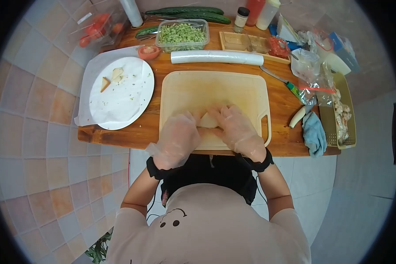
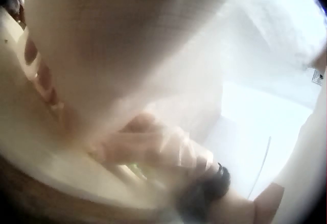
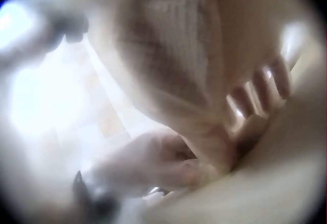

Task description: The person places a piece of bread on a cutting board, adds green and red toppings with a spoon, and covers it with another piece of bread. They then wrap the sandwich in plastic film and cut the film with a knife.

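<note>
A pale wedge-shaped piece of food [image 1: 208, 121] lies near the front of the cream cutting board [image 1: 213, 83], between the two hands. My left hand [image 1: 180, 134], in a clear plastic glove, holds it from the left side with thumb and fingers. From the other side my right hand [image 1: 240, 132], gloved alike, grips it too, its fingers bent around the far edge. The thumbs meet close to the near side of the piece. Both wrist views are blurred by the gloves; the left hand [image 3: 153, 163] shows in the right wrist view, close to the right one.
At left, a paper-lined white plate [image 1: 147, 94] bears two small bread wedges. Behind the board lie a plastic-wrap roll [image 1: 215, 57] and a tub of chopped greens [image 1: 182, 36]. To the right are a green-handled knife [image 1: 291, 89], a blue cloth [image 1: 314, 133] and a basket [image 1: 353, 127].
</note>
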### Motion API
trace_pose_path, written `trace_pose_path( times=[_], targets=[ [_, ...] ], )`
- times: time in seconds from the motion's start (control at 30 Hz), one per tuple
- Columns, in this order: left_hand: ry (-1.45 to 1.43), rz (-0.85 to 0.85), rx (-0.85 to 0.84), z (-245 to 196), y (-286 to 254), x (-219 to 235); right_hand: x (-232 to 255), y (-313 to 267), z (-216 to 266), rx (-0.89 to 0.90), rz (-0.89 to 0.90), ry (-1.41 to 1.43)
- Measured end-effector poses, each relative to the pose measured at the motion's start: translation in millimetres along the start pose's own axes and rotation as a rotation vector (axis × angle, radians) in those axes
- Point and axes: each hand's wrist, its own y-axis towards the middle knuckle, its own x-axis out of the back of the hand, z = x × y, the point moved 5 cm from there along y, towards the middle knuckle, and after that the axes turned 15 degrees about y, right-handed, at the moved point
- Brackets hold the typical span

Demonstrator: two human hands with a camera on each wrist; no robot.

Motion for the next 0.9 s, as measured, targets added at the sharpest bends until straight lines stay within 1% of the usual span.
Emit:
trace_pose_path(
  times=[0.03,0.07,0.13,0.23,0.33,0.43,0.53,0.63,0.73,0.83,0.9],
  targets=[
    [-0.021,-0.019,0.017,-1,-1,-1,-1,1,-1,-0.014,0.044,0.007],
    [-0.01,-0.012,0.015,-2,-2,-4,0,2,0,-0.003,0.032,0.028],
    [0.011,0.004,0.003,-4,-4,-9,2,3,0,0.012,0.0,0.07],
    [-0.063,0.075,0.029,-5,-7,-5,4,0,-6,0.012,-0.072,0.069],
    [-0.094,0.144,0.105,3,-8,3,18,-8,-5,-0.047,-0.129,0.038],
    [-0.13,0.019,0.118,10,-5,13,24,-15,0,-0.197,-0.08,0.113],
    [-0.139,0.068,0.09,1,2,14,20,-13,-2,-0.09,-0.119,0.11],
    [-0.136,0.062,0.031,-13,7,10,9,-4,-10,0.076,-0.138,0.087],
    [0.018,0.043,0.029,-14,13,-8,12,-3,-4,0.114,-0.127,0.085],
    [0.23,0.051,0.037,-5,15,-13,14,-15,0,-0.163,-0.035,-0.06],
    [0.264,0.033,0.087,3,16,-17,13,-24,-2,-0.189,-0.015,-0.047]
  ],
)
